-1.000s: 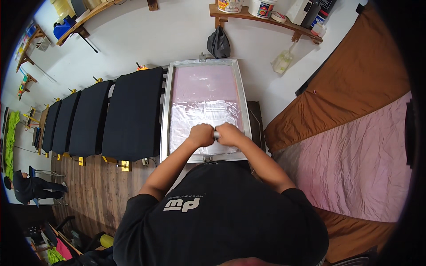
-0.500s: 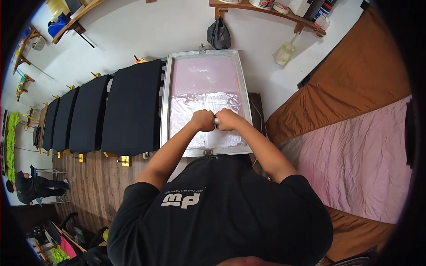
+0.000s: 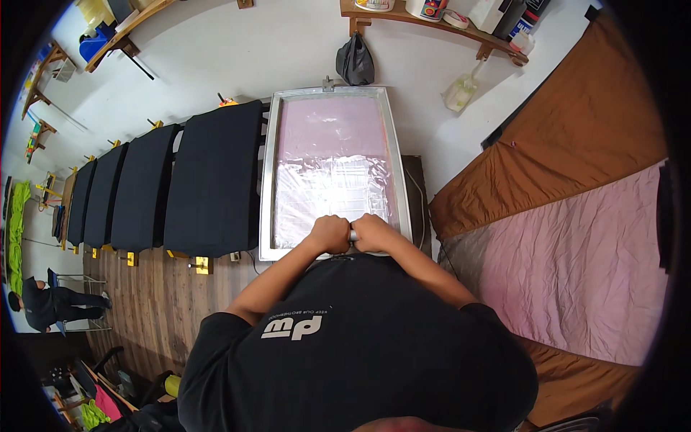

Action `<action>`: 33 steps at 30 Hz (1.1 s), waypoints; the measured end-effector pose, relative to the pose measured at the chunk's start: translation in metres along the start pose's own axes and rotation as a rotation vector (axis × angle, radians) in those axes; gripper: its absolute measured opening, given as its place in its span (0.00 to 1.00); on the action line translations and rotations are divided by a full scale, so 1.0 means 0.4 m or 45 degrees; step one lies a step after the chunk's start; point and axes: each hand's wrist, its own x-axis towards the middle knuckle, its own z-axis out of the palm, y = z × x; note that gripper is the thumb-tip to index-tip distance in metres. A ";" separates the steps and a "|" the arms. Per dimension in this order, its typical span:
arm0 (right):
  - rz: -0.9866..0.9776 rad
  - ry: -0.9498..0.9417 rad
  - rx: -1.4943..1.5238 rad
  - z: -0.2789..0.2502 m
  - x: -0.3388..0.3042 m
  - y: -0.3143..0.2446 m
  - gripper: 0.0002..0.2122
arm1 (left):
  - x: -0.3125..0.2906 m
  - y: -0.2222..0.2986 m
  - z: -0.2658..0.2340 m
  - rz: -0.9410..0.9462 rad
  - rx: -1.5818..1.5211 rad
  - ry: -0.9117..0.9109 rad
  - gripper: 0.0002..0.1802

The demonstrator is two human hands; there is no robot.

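A metal-edged screen printing frame (image 3: 268,165) lies in front of me, its pinkish surface glossy and wrinkled like clear film (image 3: 331,173). Close to its near edge, my left hand (image 3: 331,235) and my right hand (image 3: 375,234) are closed in fists side by side. Between them shows a short stretch of a grey, rounded bar (image 3: 353,235), which both hands grip. The rest of that bar, and whatever it may be fixed to, is hidden by my fists. A metal clamp (image 3: 328,85) sits at the frame's far edge.
To the left, several boards covered in black cloth (image 3: 214,176) stand in a row. A wooden shelf (image 3: 439,25) with tubs is on the wall beyond, a black bag (image 3: 355,60) hanging below. Brown and pink cloth (image 3: 576,259) hangs at right. Another person (image 3: 54,304) is far left.
Both fists have come toward my body with the grey bar, from the middle of the lower half of the frame to near its near edge. My grip looks the same.
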 end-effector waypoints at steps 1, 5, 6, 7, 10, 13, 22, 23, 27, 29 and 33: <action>0.001 -0.007 -0.001 -0.002 -0.002 -0.001 0.11 | 0.001 -0.003 -0.003 -0.001 0.000 0.005 0.13; 0.010 -0.133 0.042 -0.048 0.023 0.019 0.12 | 0.026 -0.020 -0.042 -0.034 -0.089 -0.113 0.14; -0.005 -0.081 0.039 -0.066 0.030 0.026 0.12 | 0.039 -0.021 -0.059 -0.035 -0.104 -0.112 0.15; -0.019 -0.028 0.037 -0.083 0.037 0.034 0.12 | 0.050 -0.022 -0.076 -0.040 -0.108 -0.076 0.15; 0.072 0.169 0.021 -0.118 0.063 0.042 0.09 | 0.089 -0.034 -0.072 -0.050 -0.039 0.252 0.11; -0.069 0.443 0.054 -0.040 0.082 0.069 0.08 | 0.096 -0.046 0.006 0.028 0.053 0.553 0.07; 0.050 0.180 -0.029 0.030 -0.031 -0.005 0.09 | -0.024 0.011 0.033 0.043 -0.060 0.274 0.09; 0.022 0.108 -0.002 -0.008 -0.028 -0.006 0.10 | -0.021 0.010 0.001 0.007 -0.094 0.135 0.10; 0.050 0.022 0.012 -0.075 0.037 0.023 0.10 | 0.048 -0.026 -0.043 -0.111 -0.090 0.072 0.11; 0.091 0.164 -0.017 -0.097 0.068 0.037 0.10 | 0.088 -0.043 -0.059 -0.123 -0.088 0.209 0.10; 0.068 0.284 -0.017 -0.082 0.126 0.078 0.09 | 0.137 -0.060 -0.057 -0.134 -0.008 0.302 0.09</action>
